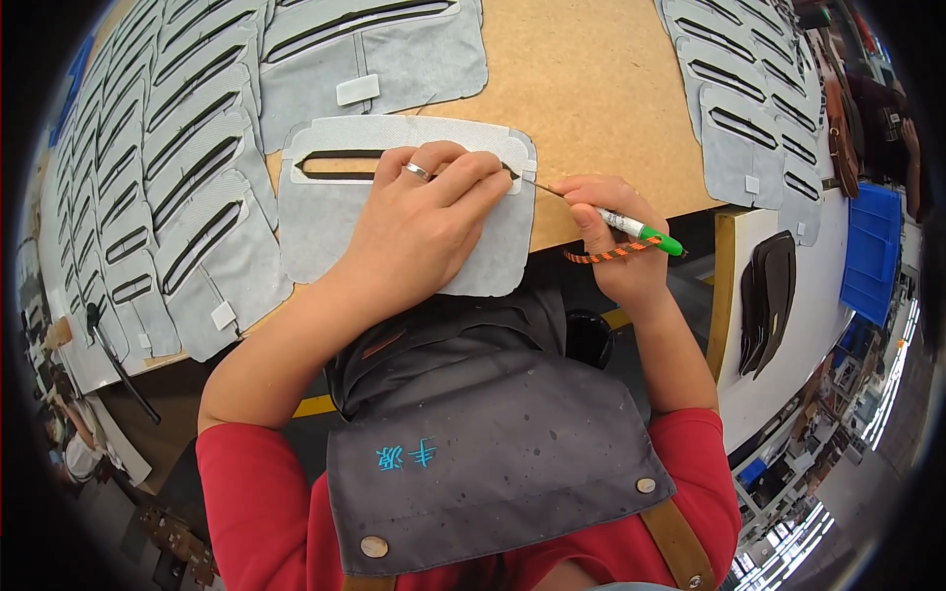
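Observation:
A pale grey panel [394, 272] with a long dark-edged slot and white border lies at the table's front edge. My left hand [429, 217] rests on it, ring on one finger, fingers bent together over the slot's right half; the fingertips are partly hidden. My right hand [621, 246], just right of the panel, grips a slim tool [641, 230] with a white barrel, green end and orange-striped cord looped by the fingers. Its thin metal shaft reaches the slot's right end.
Overlapping slotted grey panels [197, 177] cover the tan table's [572, 108] left and back; more [739, 158] lie right. Dark pieces [767, 295] rest on a lower white surface, beside a blue crate [867, 251]. Other people [81, 443] appear at both rims.

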Action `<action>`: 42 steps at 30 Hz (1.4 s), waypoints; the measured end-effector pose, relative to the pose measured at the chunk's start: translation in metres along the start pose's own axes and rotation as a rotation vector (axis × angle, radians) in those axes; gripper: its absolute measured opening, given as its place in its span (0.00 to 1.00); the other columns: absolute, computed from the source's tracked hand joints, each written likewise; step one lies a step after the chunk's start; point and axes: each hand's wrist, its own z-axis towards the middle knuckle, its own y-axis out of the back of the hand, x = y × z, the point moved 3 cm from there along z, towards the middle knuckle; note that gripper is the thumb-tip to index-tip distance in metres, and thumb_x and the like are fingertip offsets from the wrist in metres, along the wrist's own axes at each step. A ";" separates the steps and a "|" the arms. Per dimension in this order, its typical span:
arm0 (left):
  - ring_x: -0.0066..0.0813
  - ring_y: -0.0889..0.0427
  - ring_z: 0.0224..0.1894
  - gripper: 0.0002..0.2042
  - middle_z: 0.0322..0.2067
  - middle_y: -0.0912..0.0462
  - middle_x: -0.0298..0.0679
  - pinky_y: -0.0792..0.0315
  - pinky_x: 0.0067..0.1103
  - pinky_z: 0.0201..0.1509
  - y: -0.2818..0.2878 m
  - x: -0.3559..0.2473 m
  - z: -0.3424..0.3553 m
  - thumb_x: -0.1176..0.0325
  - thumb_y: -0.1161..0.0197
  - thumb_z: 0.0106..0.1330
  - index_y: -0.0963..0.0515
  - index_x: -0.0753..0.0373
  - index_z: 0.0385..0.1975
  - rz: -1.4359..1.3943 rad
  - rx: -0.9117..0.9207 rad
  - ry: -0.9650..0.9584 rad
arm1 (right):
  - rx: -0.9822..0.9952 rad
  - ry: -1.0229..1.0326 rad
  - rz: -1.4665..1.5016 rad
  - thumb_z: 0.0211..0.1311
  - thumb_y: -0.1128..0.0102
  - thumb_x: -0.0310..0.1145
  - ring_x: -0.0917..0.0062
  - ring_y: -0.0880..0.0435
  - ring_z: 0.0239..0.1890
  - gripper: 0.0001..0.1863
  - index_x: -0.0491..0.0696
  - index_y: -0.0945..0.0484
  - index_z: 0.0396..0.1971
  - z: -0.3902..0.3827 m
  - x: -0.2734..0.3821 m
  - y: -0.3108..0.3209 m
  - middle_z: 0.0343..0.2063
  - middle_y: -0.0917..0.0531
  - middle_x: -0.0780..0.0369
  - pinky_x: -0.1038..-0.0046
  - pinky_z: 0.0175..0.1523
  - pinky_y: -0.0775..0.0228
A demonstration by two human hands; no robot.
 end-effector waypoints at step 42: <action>0.30 0.28 0.48 0.21 0.47 0.26 0.31 0.42 0.29 0.54 0.000 -0.004 0.000 0.75 0.41 0.51 0.26 0.56 0.48 0.066 0.084 0.024 | -0.023 -0.404 0.210 0.66 0.48 0.32 0.89 0.30 0.17 0.08 0.42 0.25 0.32 0.017 -0.009 0.008 0.30 0.18 0.59 0.85 0.22 0.39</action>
